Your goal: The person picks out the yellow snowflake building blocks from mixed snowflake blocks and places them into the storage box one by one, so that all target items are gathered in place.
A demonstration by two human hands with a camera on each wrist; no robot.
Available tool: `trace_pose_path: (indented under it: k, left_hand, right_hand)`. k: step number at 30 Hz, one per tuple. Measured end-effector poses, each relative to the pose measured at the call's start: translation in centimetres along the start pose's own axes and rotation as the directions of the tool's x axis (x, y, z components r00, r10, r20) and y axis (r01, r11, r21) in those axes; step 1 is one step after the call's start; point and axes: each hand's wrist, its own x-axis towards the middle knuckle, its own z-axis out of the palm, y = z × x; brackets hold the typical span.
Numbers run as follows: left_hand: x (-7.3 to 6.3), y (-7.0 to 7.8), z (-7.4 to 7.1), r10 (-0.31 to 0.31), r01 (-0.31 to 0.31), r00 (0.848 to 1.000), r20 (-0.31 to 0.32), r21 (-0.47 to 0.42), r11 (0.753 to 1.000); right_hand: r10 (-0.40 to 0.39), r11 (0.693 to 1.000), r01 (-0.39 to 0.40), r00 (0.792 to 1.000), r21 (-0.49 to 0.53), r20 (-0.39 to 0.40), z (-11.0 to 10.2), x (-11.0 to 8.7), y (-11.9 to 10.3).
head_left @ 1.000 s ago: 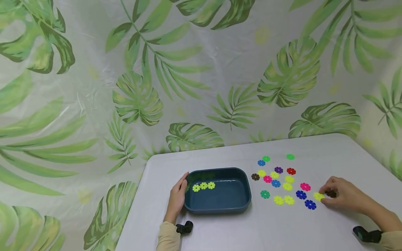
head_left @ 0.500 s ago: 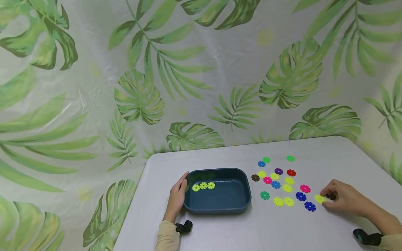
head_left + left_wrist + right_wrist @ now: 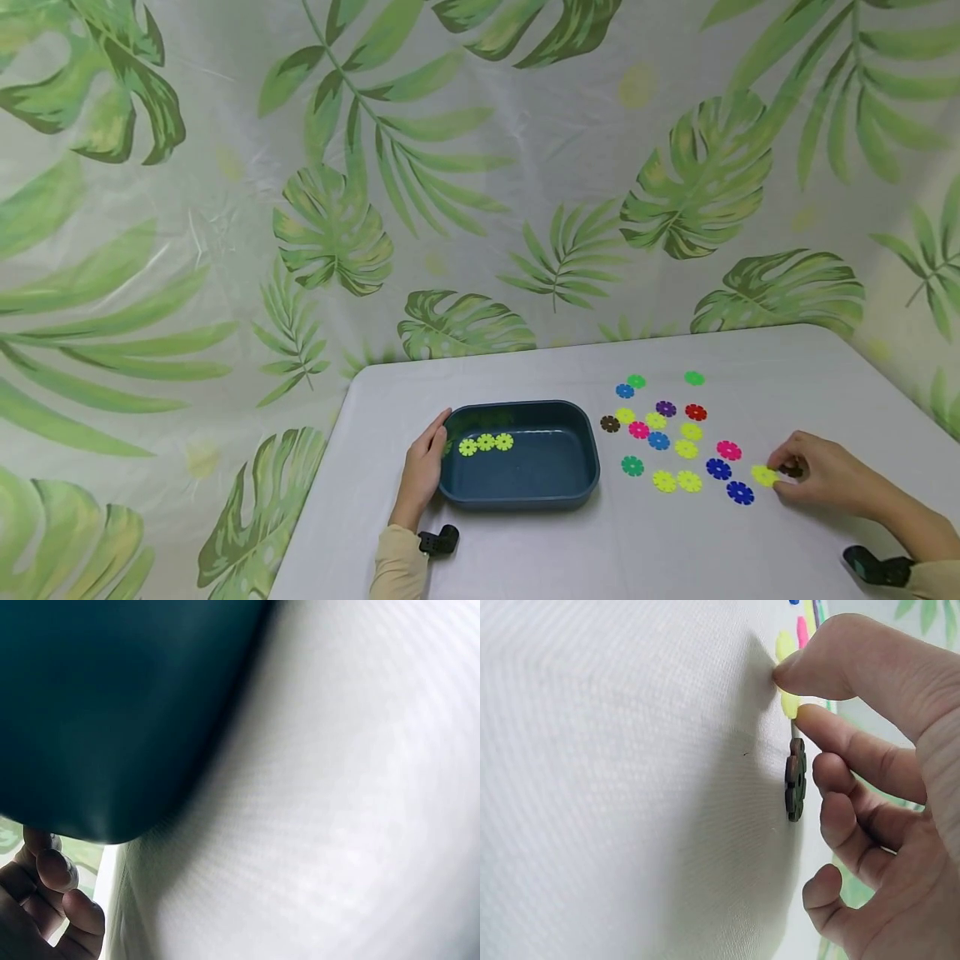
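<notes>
My left hand (image 3: 422, 479) holds the left end of a dark blue rectangular tray (image 3: 517, 493); its curled fingertips show beside the tray's wall (image 3: 112, 750) in the left wrist view. Inside lie three yellow notched plastic discs (image 3: 486, 442), side by side. At the right, my right hand (image 3: 828, 475) pinches the edge of another yellow notched disc (image 3: 763, 476) on the table between thumb and index finger. A brown notched disc (image 3: 796, 780) lies beneath the other, loosely bent fingers, partly hidden in the head view.
Several notched discs are scattered right of the tray, among them dark blue (image 3: 740, 493), pink (image 3: 729, 451), red (image 3: 696, 412), purple (image 3: 665, 408) and green (image 3: 632, 466) ones. The white-covered table (image 3: 600, 550) meets a leaf-patterned curtain (image 3: 555, 167) behind.
The head view has shifted slightly. My right hand stays at the yellow disc, its thumb and index finger moving only a little. The left hand and tray keep their place.
</notes>
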Motion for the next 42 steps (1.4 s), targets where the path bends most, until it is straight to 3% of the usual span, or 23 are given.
trace_pose_path:
  k: [6, 24, 34, 42]
  left_hand:
    - [0.0, 0.0, 0.0, 0.005, -0.005, 1.000, -0.001, 0.007, 1.000]
    - [0.0, 0.0, 0.0, -0.002, 0.002, 1.000, -0.009, 0.008, 1.000]
    - [-0.1, 0.1, -0.1, 0.000, 0.000, 1.000, 0.000, 0.006, 1.000]
    - [-0.1, 0.2, 0.0, -0.006, 0.006, 1.000, -0.006, 0.002, 1.000]
  right_hand:
    - [0.008, 1.000, -0.008, 1.000, 0.011, 0.029, -0.2, 0.0, 0.0]
    - [0.046, 0.999, -0.046, 0.999, -0.013, -0.008, 0.2, 0.0, 0.0]
    - [0.058, 0.998, -0.059, 0.997, -0.027, -0.050, 0.4, -0.2, -0.1]
    - [-0.025, 1.000, 0.023, 0.988, -0.014, -0.152, 0.2, 0.0, -1.1]
